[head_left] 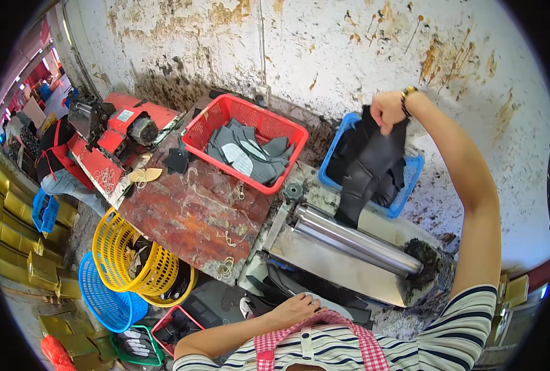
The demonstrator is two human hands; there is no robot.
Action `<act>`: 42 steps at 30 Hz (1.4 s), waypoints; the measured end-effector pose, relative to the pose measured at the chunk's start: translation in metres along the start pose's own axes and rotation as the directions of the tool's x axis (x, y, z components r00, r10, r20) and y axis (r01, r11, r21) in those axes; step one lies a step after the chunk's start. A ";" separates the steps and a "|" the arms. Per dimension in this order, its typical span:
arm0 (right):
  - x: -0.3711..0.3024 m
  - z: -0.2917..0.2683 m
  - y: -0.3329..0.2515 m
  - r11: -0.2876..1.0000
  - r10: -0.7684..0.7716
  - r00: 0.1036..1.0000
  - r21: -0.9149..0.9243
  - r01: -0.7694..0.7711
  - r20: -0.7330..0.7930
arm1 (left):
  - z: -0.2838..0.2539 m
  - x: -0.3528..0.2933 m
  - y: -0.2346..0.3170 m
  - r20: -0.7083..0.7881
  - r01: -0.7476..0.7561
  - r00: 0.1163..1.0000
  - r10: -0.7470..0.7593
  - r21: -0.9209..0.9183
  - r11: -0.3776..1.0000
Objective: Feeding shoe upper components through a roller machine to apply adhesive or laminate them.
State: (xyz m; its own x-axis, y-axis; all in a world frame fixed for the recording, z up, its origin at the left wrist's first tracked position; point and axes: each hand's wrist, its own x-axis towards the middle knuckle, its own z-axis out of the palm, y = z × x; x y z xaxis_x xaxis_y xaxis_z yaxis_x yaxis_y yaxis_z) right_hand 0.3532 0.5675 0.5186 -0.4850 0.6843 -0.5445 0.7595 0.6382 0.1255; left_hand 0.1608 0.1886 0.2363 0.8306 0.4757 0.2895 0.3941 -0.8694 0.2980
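Shows flat, floppy black cut pieces [363, 173], a light blue rectangular openwork plastic basket [415, 168], a red rectangular perforated plastic basket [259, 116], flat grey cut pieces [243, 151] patched whitish, a long silvery metal roller [356, 240], a cream fabric shirt [460, 321] striped navy, and a pink-and-white checked cloth apron strap [372, 347].

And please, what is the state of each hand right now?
Left hand: near the checked apron; its grip cannot be told.
Right hand: closed, holding black material over the blue basket.
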 end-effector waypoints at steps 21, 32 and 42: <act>0.060 0.149 -0.099 0.884 -0.217 0.651 0.137 0.448 -0.727 | -0.077 0.031 -0.015 0.225 0.311 0.950 -0.215 -0.669 0.675; -0.085 0.320 -0.027 0.839 0.143 0.981 0.541 -0.051 -0.130 | -0.040 0.071 -0.041 0.801 0.853 0.417 -0.430 -0.508 -0.118; -0.072 0.338 -0.007 0.498 -0.026 0.977 0.850 -0.173 0.214 | -0.048 0.029 -0.031 0.683 0.816 0.550 -0.481 -0.563 0.132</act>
State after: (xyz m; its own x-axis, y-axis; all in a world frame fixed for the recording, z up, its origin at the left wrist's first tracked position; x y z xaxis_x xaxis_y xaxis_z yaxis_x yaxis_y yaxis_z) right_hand 0.5293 0.3943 0.2765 -0.4010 0.5759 -0.7124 0.8305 -0.0996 -0.5480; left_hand 0.1536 0.2353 0.2797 0.5361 0.5882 -0.6055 0.5079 0.3482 0.7879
